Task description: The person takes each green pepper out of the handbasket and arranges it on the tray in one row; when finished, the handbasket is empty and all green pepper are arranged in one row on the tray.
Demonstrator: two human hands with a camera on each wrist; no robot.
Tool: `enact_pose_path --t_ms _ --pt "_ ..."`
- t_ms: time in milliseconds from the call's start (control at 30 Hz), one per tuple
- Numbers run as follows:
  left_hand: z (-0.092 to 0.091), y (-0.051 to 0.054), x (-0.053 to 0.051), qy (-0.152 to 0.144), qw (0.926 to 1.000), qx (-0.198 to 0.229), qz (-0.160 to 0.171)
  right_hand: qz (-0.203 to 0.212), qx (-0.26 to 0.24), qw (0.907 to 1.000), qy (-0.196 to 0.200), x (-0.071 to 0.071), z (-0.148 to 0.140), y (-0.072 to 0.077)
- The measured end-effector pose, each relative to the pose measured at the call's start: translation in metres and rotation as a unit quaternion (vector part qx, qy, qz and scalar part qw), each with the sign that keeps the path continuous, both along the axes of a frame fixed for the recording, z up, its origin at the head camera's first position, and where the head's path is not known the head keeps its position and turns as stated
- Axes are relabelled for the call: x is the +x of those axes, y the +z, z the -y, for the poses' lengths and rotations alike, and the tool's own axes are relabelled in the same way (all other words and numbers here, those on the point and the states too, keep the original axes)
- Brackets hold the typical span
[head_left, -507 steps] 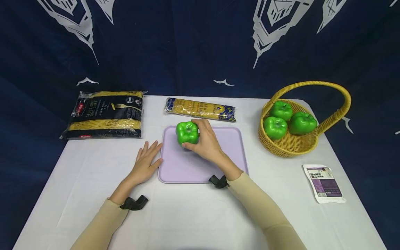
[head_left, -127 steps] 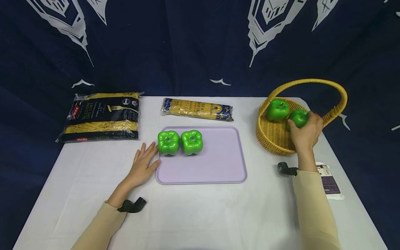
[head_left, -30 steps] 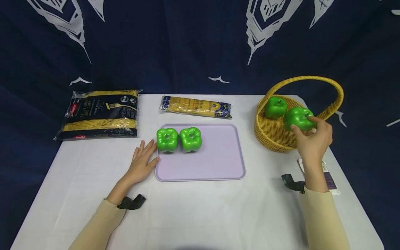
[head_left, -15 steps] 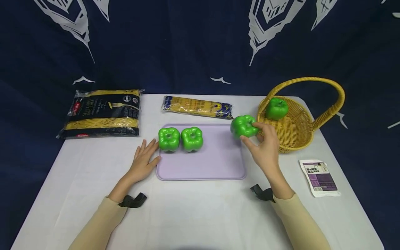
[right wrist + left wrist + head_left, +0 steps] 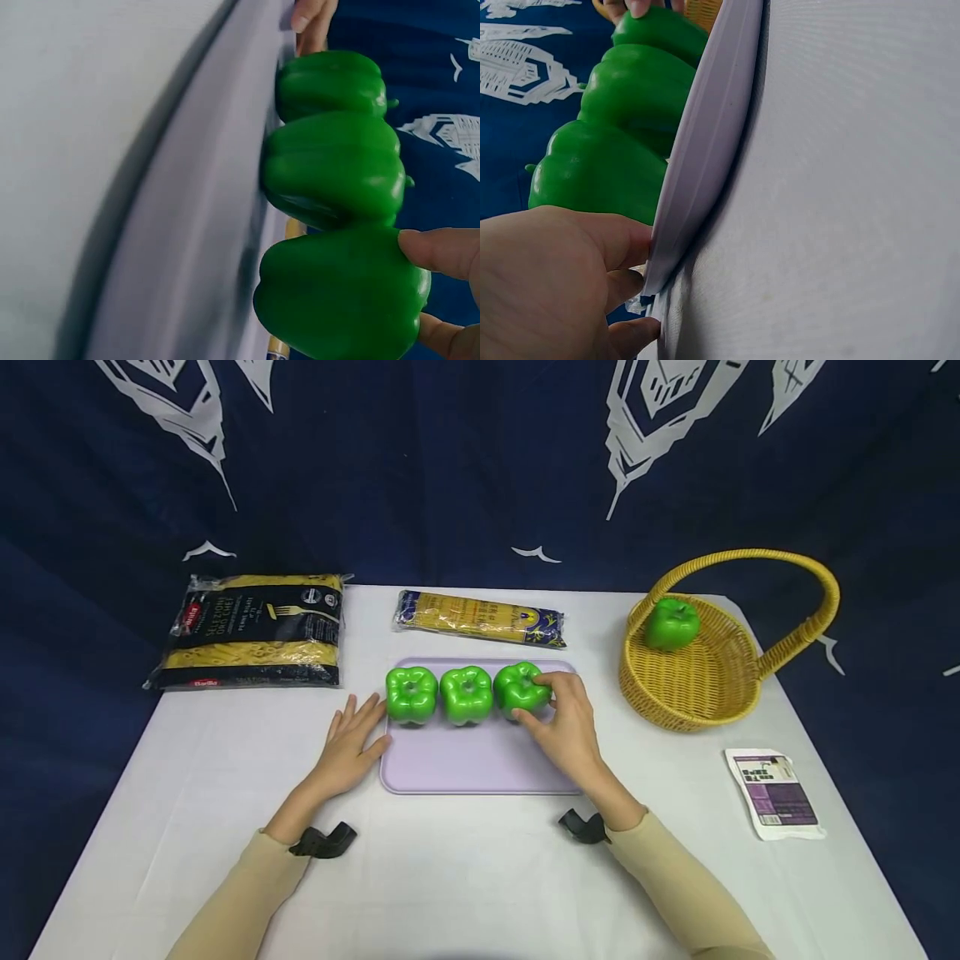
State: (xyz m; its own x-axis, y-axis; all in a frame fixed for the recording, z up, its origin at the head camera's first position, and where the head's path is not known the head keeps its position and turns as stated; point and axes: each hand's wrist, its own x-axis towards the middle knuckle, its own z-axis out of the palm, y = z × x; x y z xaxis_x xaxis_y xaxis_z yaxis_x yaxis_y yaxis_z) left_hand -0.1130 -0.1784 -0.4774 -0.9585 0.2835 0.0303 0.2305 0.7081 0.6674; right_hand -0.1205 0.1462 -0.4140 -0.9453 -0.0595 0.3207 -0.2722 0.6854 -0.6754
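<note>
My right hand (image 5: 567,725) pinches a green bell pepper (image 5: 519,687) between thumb and fingers, at the back right part of the lilac tray (image 5: 480,768). To its left on the tray stand two more green peppers, a middle one (image 5: 467,695) and a left one (image 5: 411,695), in one row. In the right wrist view the gripped pepper (image 5: 341,292) is nearest the camera. My left hand (image 5: 347,750) lies with spread, straight fingers against the tray's left edge; in the left wrist view its fingertips touch the rim. Another green pepper (image 5: 672,624) sits inside the wicker basket (image 5: 693,693).
Behind the tray lies a long yellow noodle packet (image 5: 480,618). A black-and-yellow penne bag (image 5: 251,631) is at the back left. The basket's tall handle (image 5: 750,556) arches up at the right. A white-and-purple packet (image 5: 775,795) lies in front of the basket.
My right hand has carried a pepper leftward from the basket to the tray, beside the two there. Earlier, the basket held more peppers. The left hand has stayed at the tray's edge.
</note>
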Motion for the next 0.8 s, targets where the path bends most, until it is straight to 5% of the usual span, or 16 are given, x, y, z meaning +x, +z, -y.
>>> enact_pose_path --t_ms 533,800 --pt "-0.001 0.001 0.000 0.000 1.0000 -0.006 -0.002 0.011 0.046 0.9988 -0.010 0.004 0.005 0.000" --pt "-0.001 0.003 0.001 0.000 1.0000 -0.007 0.004 -0.006 0.039 0.9987 0.032 0.010 -0.002 0.013"
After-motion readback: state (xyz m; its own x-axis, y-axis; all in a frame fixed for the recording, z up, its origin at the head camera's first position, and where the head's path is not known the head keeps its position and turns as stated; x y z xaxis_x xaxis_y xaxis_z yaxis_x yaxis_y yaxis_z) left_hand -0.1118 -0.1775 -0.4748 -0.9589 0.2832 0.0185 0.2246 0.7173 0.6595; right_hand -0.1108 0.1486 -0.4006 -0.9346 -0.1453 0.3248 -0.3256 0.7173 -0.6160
